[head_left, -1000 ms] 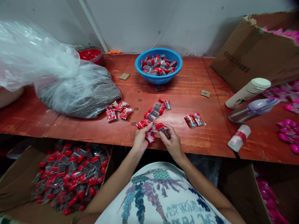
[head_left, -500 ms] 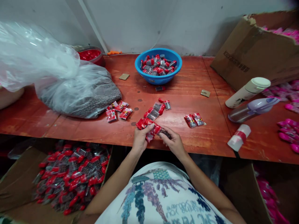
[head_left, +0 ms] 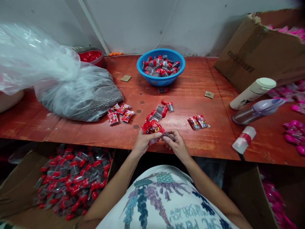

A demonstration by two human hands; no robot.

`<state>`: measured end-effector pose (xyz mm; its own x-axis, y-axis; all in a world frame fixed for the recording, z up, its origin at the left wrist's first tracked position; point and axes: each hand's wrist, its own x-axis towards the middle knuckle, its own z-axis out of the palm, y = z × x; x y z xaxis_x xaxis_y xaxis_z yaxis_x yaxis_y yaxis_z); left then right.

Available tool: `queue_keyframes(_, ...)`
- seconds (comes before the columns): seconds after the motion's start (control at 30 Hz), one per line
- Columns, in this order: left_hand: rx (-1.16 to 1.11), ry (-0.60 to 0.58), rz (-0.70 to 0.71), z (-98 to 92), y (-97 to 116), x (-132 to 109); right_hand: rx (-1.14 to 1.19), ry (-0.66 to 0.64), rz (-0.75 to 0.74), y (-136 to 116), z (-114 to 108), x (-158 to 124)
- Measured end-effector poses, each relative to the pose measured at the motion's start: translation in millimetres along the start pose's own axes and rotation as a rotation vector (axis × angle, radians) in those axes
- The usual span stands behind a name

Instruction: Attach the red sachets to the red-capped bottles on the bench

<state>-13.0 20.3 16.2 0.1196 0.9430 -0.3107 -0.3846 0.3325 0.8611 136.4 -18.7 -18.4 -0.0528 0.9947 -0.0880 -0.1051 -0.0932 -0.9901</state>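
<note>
At the table's front edge, my left hand (head_left: 142, 142) is closed on a bunch of red printed packets (head_left: 153, 127), its thumb laid across them. My right hand (head_left: 176, 142) pinches a small clear tube of dark beads (head_left: 168, 135) against the packets' right side. Fingers and packets hide the tube's left end, so I cannot tell whether it sits inside a packet. Just beyond my hands lie more red-capped tubes (head_left: 156, 115) and one small red-capped tube (head_left: 170, 107). Two red packets (head_left: 194, 123) lie to the right, and several filled packets (head_left: 128, 116) to the left.
A blue basin (head_left: 160, 81) of red-capped tubes stands at the back. On the left slumps a clear plastic bag (head_left: 88, 92) of dark beads. An open carton (head_left: 19, 181) of tubes is below the table. Two drink bottles (head_left: 252, 93) and a large carton (head_left: 245, 60) occupy the right.
The packets in my left hand have turned, showing more of their printed front. My left thumb has slid right, nearer the tube. My right hand has barely moved and still pinches the tube.
</note>
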Motion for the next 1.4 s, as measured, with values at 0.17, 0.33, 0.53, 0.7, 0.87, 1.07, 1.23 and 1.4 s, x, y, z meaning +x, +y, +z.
queue_keyframes(0.17,-0.055,0.086,0.067,6.1,-5.9,-1.7,-0.212,0.086,-0.150,-2.1,2.5,-4.0)
queue_keyframes(0.33,-0.069,0.122,0.121,9.1,-9.6,-3.6,-0.220,0.116,-0.160,-1.8,3.1,-4.5)
queue_keyframes(0.53,-0.076,0.000,0.018,3.0,-7.6,-5.7,0.137,0.018,0.094,-1.2,6.8,-2.7)
queue_keyframes(0.7,-0.092,0.075,0.010,6.5,-15.1,-6.5,-0.057,0.141,-0.038,7.8,8.5,-3.4)
queue_keyframes(0.87,-0.103,0.126,-0.048,2.9,-13.3,-2.5,0.051,-0.050,-0.013,9.0,2.4,0.2)
queue_keyframes(1.07,-0.135,0.111,-0.067,2.6,-10.7,-4.0,0.229,-0.053,0.090,9.0,1.4,1.8)
queue_keyframes(1.23,-0.142,0.109,-0.080,4.3,-12.6,-5.4,0.156,0.051,0.035,15.3,3.4,-3.2)
queue_keyframes(1.4,-0.191,0.204,0.023,7.2,-21.3,-4.9,-0.162,0.155,-0.175,16.5,6.7,-9.8)
